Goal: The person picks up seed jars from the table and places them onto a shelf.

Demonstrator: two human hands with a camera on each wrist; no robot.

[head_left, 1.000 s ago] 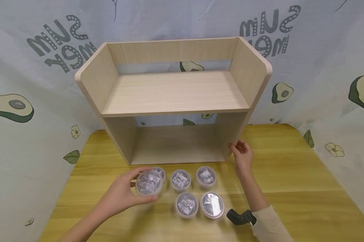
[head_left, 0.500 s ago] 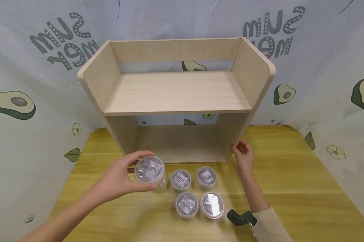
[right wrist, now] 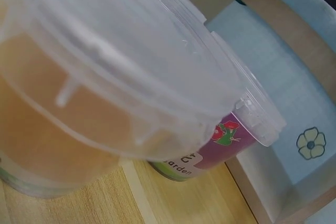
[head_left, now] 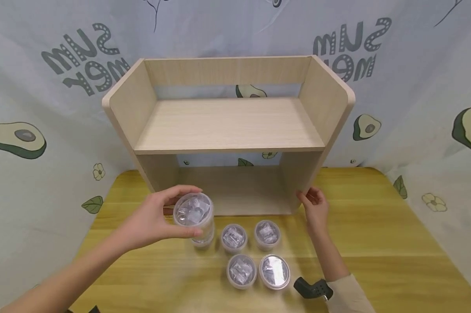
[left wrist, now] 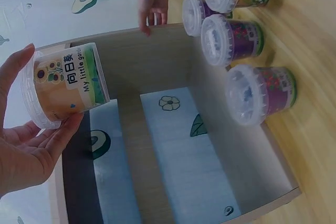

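Note:
My left hand [head_left: 157,217] grips a clear-lidded plastic tub [head_left: 193,209], raised above the table with its lid tilted toward the head camera. In the left wrist view the held tub [left wrist: 68,85] shows an orange label with flowers and the words "My little garden". Below and behind it in the head view stands another tub [head_left: 202,240], partly hidden. With thumb at the front edge and fingers on the outer side, my right hand [head_left: 315,211] holds the lower right side panel of the wooden two-tier shelf [head_left: 229,124].
In front of the shelf, a tub [head_left: 234,238] and a tub [head_left: 267,234] stand side by side. Nearer are a tub [head_left: 241,271] and a tub [head_left: 274,271]. Both shelf tiers hold nothing. A printed curtain [head_left: 415,87] hangs behind the wooden table [head_left: 376,243].
My left hand has raised the tub and moved it slightly forward, uncovering part of the tub standing beneath. The right hand stays at the shelf's side panel.

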